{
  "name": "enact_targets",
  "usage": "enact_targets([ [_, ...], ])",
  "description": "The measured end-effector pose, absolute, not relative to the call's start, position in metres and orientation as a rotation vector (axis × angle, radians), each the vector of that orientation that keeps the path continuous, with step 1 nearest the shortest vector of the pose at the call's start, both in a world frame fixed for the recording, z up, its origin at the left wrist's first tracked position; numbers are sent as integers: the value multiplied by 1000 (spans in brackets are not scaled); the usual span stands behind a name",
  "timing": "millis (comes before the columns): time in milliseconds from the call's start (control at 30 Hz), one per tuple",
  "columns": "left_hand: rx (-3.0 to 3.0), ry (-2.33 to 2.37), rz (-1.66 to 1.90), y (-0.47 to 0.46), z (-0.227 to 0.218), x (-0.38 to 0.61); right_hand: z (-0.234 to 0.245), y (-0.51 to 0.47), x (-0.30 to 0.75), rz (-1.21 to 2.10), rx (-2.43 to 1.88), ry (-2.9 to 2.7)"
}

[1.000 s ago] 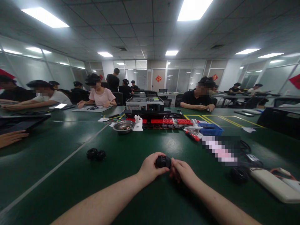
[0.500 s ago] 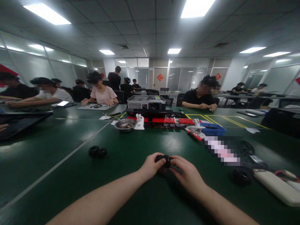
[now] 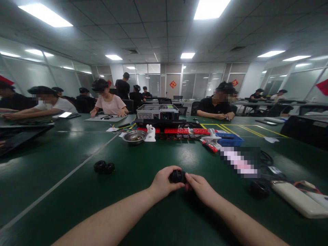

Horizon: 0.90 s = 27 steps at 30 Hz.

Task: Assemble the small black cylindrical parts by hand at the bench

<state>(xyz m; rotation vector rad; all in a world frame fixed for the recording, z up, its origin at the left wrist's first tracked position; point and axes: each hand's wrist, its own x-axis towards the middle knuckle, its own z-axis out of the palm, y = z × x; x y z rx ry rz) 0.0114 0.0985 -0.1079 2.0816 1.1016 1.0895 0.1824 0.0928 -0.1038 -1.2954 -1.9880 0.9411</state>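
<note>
Left hand point(image 3: 164, 182) curls round a small black round part point(image 3: 177, 176) just below the middle of the frame. Its fingers close over the top, so the part sits at that hand's right edge. Right hand point(image 3: 202, 188) meets it from the other side, fingertips pinching its right end. The part's axis seems to run across the frame, from hand to hand, low over the green table point(image 3: 77, 205). Two black parts point(image 3: 104, 167) lie well apart at left. A black ring point(image 3: 258, 188) lies at lower right, near a white case point(image 3: 297, 201).
</note>
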Motion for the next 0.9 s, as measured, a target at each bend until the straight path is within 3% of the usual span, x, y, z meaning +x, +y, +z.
enact_targets([
  [400, 1916, 1082, 1057, 102, -110, 12, -115, 96, 179, 1042, -1269, -1842],
  [700, 1389, 878, 950, 112, -123, 15, -95, 82, 181, 572, -1230, -2065],
  [900, 1722, 1081, 1052, 104, -115, 14, -100, 86, 180, 762, -1285, -1990],
])
